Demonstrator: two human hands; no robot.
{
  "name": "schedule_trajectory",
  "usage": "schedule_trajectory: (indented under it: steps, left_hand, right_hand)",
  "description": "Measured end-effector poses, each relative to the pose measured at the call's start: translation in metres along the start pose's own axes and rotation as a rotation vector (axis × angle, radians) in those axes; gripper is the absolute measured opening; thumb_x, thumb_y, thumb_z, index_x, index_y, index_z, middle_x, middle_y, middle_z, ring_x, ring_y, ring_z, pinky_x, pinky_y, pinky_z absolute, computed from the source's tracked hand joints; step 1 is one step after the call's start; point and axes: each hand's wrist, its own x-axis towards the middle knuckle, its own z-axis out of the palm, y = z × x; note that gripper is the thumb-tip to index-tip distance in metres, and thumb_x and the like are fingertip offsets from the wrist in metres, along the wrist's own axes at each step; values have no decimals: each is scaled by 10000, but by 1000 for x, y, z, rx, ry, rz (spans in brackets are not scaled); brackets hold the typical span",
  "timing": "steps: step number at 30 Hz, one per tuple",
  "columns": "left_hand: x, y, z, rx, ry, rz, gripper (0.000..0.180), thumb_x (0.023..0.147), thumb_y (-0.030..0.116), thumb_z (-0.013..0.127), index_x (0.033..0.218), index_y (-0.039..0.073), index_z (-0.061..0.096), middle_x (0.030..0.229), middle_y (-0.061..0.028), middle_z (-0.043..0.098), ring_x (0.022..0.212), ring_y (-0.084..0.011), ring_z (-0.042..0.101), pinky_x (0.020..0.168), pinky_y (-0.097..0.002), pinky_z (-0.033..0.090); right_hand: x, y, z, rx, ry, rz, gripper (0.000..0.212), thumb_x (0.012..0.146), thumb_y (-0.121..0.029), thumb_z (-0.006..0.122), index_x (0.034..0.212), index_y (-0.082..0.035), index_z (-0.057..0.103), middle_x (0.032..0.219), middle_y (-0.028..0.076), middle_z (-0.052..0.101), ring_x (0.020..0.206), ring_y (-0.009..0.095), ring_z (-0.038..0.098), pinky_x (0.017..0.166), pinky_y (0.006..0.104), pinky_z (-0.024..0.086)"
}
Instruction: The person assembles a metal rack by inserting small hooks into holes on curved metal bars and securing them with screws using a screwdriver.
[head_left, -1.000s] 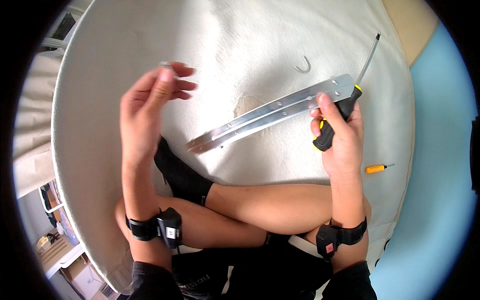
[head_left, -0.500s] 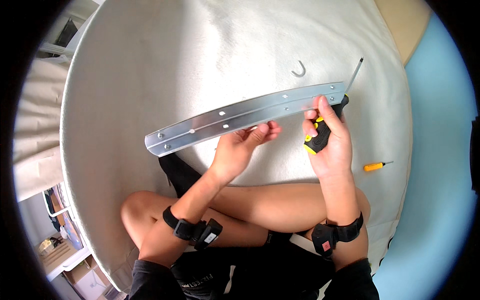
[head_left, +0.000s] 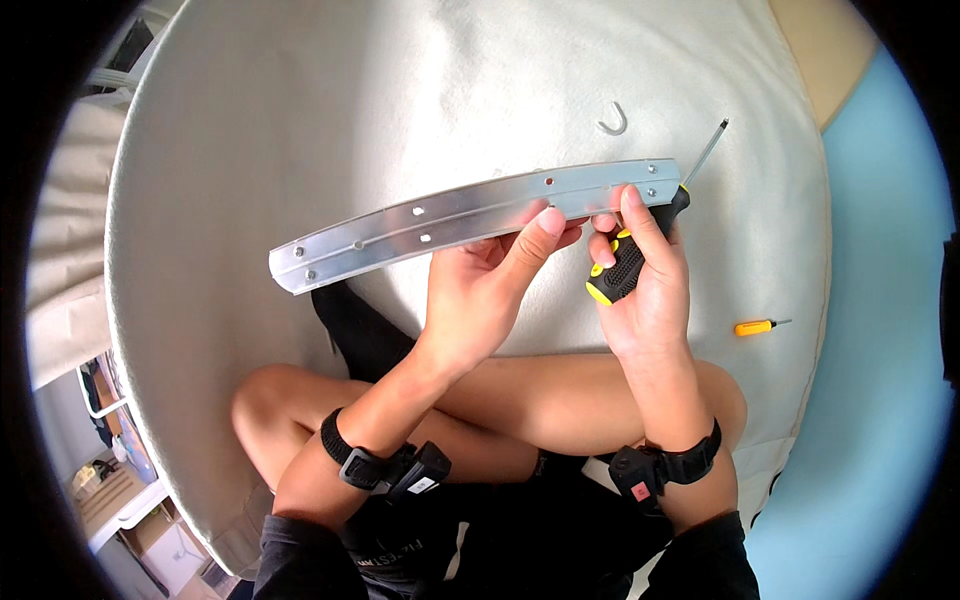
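A long silvery metal rail point(head_left: 390, 232) with several holes is held up slantwise, its right end higher. Screw heads show at both of its ends. My left hand point(head_left: 478, 285) grips the rail's lower edge near the middle, thumb on the front face by a hole, its other fingers partly hidden behind. My right hand point(head_left: 655, 275) pinches the rail's right end between thumb and fingers. Tucked in that same palm is a black and yellow screwdriver point(head_left: 625, 270), its shaft pointing up and to the right past the rail.
Beyond the rail a grey U-shaped hook point(head_left: 614, 120) lies on the pale cloth surface point(head_left: 480, 80). A small yellow screwdriver point(head_left: 756, 327) rests at the right. My crossed legs point(head_left: 540, 400) are close below my hands.
My left hand has shifted along the rail toward the right, and its thumb now presses on the front face. The rail and right hand have moved slightly left and up.
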Motion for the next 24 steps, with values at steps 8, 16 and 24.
schedule_trajectory:
  steps: [8,16,24]
  left_hand:
    - [1,-6,-4,21,-26,41,257,953,118,558,1143,-52,589,1091,-157,639,997,-217,634,897,-324,519]
    - [2,-4,-4,138,-34,114,312,972,202,526,1124,-58,608,1074,-198,652,990,-280,654,883,-374,541]
    - [3,-1,-7,140,-24,119,281,962,190,542,1087,-48,626,1005,-179,671,923,-269,665,829,-387,542]
  right_hand:
    - [-1,1,1,-11,-11,-19,110,921,-159,608,968,-71,563,877,-3,561,734,81,513,563,218,409]
    - [-1,1,1,-26,0,-5,121,916,-154,616,979,-65,565,879,4,575,738,89,533,550,222,421]
    - [-4,-1,4,-73,9,-8,151,905,-158,633,1003,-62,569,904,13,592,752,97,560,526,229,420]
